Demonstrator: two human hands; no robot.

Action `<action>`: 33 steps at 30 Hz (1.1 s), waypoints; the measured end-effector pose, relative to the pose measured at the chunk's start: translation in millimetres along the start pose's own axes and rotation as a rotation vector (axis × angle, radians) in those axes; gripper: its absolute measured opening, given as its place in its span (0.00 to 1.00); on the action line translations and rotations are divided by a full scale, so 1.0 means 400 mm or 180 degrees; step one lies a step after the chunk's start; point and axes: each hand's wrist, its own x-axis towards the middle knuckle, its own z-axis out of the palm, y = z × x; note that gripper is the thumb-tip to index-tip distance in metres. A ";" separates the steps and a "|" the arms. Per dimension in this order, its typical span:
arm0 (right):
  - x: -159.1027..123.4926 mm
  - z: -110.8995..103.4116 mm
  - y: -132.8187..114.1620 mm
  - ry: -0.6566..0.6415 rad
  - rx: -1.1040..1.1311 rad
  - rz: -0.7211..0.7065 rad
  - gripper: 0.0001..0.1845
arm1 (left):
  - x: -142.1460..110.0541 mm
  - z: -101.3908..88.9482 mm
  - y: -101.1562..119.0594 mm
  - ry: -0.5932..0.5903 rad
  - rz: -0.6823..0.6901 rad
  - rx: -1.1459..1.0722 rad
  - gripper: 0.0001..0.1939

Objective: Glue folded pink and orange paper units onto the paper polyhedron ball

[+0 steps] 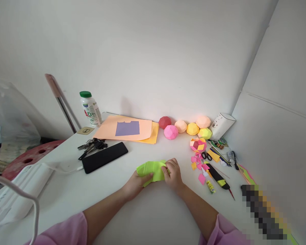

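Observation:
A bright green piece of folded paper (153,169) is held just above the white table, between my two hands. My left hand (134,185) grips its left end, with the thumb lying across the front. At the right end, my right hand (173,173) pinches the paper between thumb and curled fingers. Crease lines and an uneven lower edge show on the paper; its back is hidden. To the right of my right hand lie small pink and orange paper scraps (201,178) and a glue stick (210,186).
Faceted paper balls (171,132) sit along the wall. Scissors (206,156) and a black-and-green tool (218,176) lie right. Peach paper sheets (107,127), keys (94,145), a black power bank (104,157) and a white bottle (91,110) stand or lie left. A white cable (37,204) loops at front left.

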 end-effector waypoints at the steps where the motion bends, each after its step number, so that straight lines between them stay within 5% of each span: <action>1: 0.001 -0.001 0.008 0.0034 -0.0048 0.0078 0.16 | 0.001 0.000 0.002 0.0026 -0.0040 -0.0049 0.17; 9: -0.004 0.015 0.054 0.0035 -0.0271 0.0562 0.13 | -0.004 0.011 0.019 0.0197 -0.0181 -0.0201 0.18; 14: -0.004 0.012 0.040 0.0246 -0.0213 0.0621 0.06 | -0.009 0.005 0.014 -0.0022 -0.0083 -0.0005 0.16; 22: -0.001 0.002 -0.019 0.0235 0.0386 -0.0070 0.13 | -0.014 -0.003 0.001 -0.0513 0.0367 0.0846 0.12; 26: -0.007 0.020 -0.016 0.0228 0.0655 -0.0433 0.16 | -0.013 -0.011 -0.010 -0.0338 0.0304 0.1028 0.12; 33: -0.009 0.036 0.004 0.0213 0.0745 -0.0400 0.15 | -0.014 -0.009 -0.009 -0.0033 -0.0011 0.0362 0.18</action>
